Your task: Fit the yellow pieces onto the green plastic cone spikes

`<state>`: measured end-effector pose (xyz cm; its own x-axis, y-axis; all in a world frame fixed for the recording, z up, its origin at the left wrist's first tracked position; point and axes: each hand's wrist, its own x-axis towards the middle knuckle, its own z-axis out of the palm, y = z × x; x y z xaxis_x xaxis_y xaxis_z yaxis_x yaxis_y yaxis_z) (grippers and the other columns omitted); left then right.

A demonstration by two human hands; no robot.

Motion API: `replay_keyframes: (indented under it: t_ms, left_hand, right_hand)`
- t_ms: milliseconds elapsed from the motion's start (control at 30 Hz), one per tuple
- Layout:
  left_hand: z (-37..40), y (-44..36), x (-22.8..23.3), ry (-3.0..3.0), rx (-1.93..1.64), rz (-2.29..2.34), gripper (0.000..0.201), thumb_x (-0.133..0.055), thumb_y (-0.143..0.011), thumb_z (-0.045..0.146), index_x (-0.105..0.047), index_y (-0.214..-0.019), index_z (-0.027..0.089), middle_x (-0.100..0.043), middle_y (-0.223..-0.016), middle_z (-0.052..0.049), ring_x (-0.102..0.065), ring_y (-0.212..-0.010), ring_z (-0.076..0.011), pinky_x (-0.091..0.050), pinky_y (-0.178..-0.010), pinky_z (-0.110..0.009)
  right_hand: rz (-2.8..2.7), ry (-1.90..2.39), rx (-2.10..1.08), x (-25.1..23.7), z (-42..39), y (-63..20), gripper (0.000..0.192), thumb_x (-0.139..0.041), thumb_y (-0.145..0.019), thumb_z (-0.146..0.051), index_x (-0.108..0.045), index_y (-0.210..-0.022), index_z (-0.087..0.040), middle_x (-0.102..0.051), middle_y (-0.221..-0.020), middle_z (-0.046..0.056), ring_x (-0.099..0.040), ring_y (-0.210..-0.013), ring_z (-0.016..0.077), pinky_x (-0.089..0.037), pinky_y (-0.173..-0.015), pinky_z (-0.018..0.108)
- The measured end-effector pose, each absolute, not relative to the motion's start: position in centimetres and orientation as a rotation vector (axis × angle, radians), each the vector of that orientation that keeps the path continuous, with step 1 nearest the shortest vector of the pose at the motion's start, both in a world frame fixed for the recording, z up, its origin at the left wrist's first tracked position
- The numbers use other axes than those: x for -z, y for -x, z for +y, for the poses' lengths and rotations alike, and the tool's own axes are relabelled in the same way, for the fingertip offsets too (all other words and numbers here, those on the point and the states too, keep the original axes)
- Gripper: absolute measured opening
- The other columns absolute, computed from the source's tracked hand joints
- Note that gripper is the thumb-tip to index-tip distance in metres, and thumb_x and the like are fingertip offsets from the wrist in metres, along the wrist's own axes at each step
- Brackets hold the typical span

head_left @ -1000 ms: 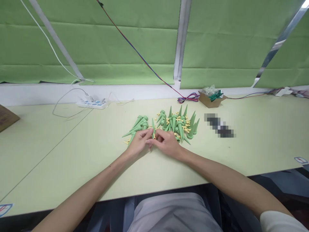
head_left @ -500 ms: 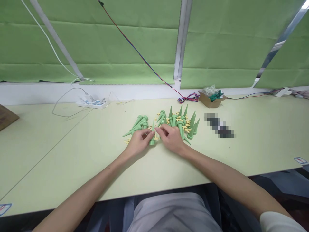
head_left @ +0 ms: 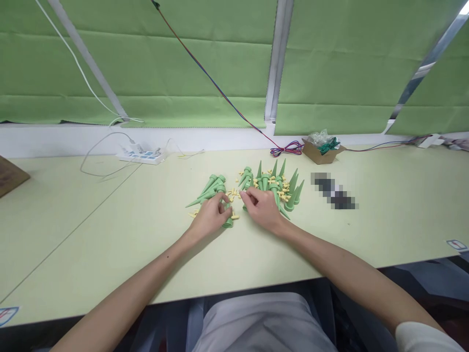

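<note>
My left hand (head_left: pixel 210 213) is closed around a green plastic watering spike (head_left: pixel 227 223), whose wide capped end faces me. A small yellow valve piece (head_left: pixel 235 216) sticks out at that spike's side. My right hand (head_left: pixel 263 209) has thumb and forefinger pinched together near a few loose yellow pieces (head_left: pixel 233 192); whatever sits between its fingertips is too small to make out. Left of my hands lies a group of green spikes (head_left: pixel 210 185). Behind and beside the right hand, several more spikes (head_left: pixel 292 195) stand or lie among yellow pieces (head_left: pixel 283 196).
A small cardboard box (head_left: pixel 319 155) with clear plastic and green material sits at the back, beside a coiled red-blue wire (head_left: pixel 287 148). A white power strip (head_left: pixel 142 156) lies back left. A brown cardboard piece (head_left: pixel 10 176) is at far left, a pixelated dark object (head_left: pixel 333 190) at right.
The spike in my left hand has tipped from upright and come slightly toward me. My hands have drawn a little apart, and the loose yellow pieces between them now show.
</note>
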<state>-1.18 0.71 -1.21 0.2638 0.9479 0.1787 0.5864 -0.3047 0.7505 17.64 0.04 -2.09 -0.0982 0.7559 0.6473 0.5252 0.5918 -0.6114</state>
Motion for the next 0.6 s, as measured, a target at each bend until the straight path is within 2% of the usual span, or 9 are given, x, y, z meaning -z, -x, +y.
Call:
replay_keyframes:
  t_ms: [600]
  left_hand:
    - [0.38,1.25,0.78,-2.108,-0.77,1.516,0.007,-0.056,-0.08,0.021,-0.058,-0.087,0.022,-0.052,-0.052,0.005,-0.048,-0.051,-0.0161,-0.029,-0.049,-0.027]
  right_hand:
    - [-1.78,1.043,-0.277,2.27,0.12,-17.61,0.04,-0.05,-0.1,-0.034,-0.037,-0.064,-0.021,-0.035,-0.051,-0.007,-0.03,-0.048,0.009,-0.025,-0.051,0.025]
